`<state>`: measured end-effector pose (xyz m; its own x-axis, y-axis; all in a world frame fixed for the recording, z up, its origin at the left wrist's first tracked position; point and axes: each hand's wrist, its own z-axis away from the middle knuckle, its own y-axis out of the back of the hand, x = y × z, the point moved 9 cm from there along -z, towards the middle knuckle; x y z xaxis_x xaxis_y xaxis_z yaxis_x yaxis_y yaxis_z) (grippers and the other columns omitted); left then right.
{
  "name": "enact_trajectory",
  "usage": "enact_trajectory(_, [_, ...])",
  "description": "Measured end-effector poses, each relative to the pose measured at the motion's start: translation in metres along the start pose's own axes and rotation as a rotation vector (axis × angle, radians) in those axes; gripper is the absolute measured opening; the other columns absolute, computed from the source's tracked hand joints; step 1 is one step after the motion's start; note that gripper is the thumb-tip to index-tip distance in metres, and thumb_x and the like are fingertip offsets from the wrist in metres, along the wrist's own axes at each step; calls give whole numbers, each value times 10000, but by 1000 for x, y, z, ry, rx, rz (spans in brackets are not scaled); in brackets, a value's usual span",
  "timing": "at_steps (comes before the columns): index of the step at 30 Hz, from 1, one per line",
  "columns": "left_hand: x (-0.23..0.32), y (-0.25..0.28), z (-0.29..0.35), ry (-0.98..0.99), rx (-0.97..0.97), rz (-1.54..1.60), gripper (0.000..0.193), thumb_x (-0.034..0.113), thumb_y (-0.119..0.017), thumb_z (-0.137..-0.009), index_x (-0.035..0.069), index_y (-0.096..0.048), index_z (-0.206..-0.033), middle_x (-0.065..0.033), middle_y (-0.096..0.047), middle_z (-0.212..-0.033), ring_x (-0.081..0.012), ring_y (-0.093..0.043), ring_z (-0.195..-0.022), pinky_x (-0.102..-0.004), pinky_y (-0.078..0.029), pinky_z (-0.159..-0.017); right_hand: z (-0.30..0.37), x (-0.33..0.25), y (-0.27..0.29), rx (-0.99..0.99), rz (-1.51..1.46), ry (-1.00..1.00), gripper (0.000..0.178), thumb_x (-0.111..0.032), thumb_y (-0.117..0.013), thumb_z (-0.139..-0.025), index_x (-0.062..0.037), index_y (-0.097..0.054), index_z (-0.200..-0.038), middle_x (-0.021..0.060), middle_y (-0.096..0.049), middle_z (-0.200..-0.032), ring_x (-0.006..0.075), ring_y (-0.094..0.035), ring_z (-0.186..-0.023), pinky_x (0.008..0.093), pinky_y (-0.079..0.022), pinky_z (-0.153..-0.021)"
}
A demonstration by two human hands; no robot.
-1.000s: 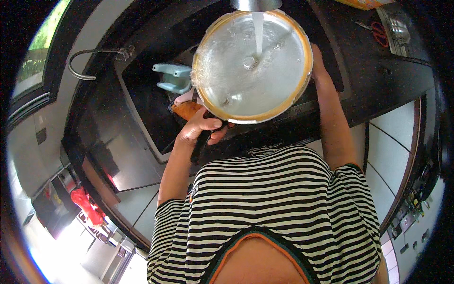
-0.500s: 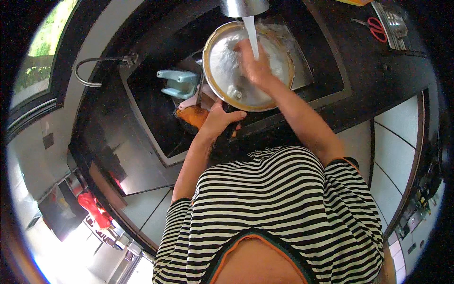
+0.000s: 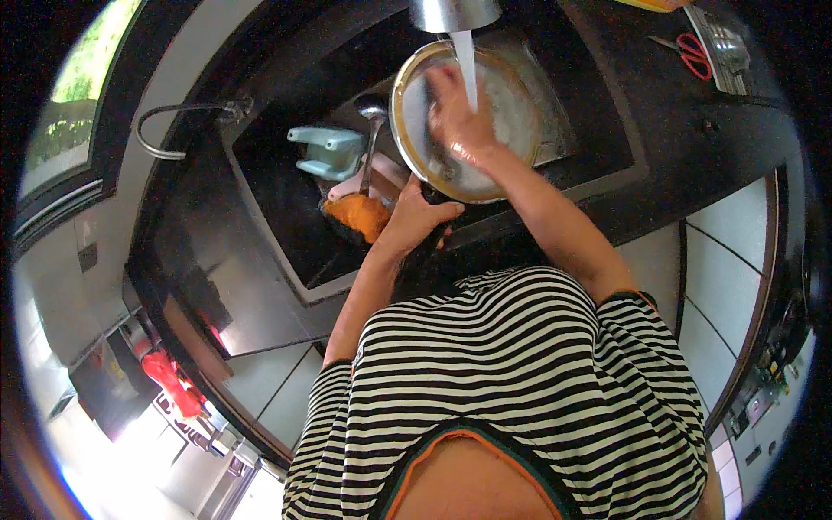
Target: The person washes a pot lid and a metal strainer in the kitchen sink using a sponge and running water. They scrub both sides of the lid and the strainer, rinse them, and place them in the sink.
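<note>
A round metal pressure cooker lid (image 3: 511, 95) with a tan ring inside its rim is held tilted over the dark sink. My left hand (image 3: 416, 217) grips its black handle, which the fingers mostly cover. Against the wet inner face lies my right hand (image 3: 464, 126), fingers stretched out and somewhat blurred. Water (image 3: 466, 74) pours from the metal faucet (image 3: 455, 13) onto that hand and the lid. Left of the lid, a ladle (image 3: 373, 139) rests beside an orange sponge (image 3: 357, 213) with a dark underside.
A pale blue plastic piece (image 3: 328, 149) stands in the sink, near a pink item (image 3: 347, 185). A curved metal spout (image 3: 165, 130) rises at the left. Red-handled scissors (image 3: 693, 54) lie on the right counter beside a clear and silver package (image 3: 721, 50).
The lid has shifted slightly right along with my left hand, baring more of the ladle and the sponge. My right hand has moved over the lid's face under the water.
</note>
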<state>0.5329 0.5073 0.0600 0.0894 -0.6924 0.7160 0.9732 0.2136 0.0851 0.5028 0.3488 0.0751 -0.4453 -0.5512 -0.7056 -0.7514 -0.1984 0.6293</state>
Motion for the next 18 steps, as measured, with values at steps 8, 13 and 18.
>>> enact_trajectory(8, [2, 1, 4, 47, 13, -4, 607, 55, -729, -700, -5, -391, -1201, -119, -606, -867, -159, -576, -526, -283, -460, -398, -6, 16, 10, 54, -126, 82, 337, -19, -548, -803, -59, -561, -1138, 200, -562, -1040, 366, -562, -912, 401, -470, -810])
enact_trajectory(13, [-6, -1, -2, 69, -10, 75, 611, 48, -724, -709, 1, -386, -1216, -113, -600, -857, -156, -571, -522, -275, -451, -389, 20, -33, 7, -163, -191, 267, 363, 37, -585, -758, -34, -588, -1114, 145, -602, -1024, 323, -585, -913, 392, -489, -812])
enact_trajectory(18, [-7, 5, 2, 63, -7, 135, 623, 44, -715, -722, 10, -368, -1238, -106, -594, -842, -152, -563, -515, -275, -451, -382, 9, 52, 3, -335, -91, -33, 306, -23, -617, -710, -29, -646, -1014, 165, -630, -926, 347, -587, -907, 433, -480, -847])
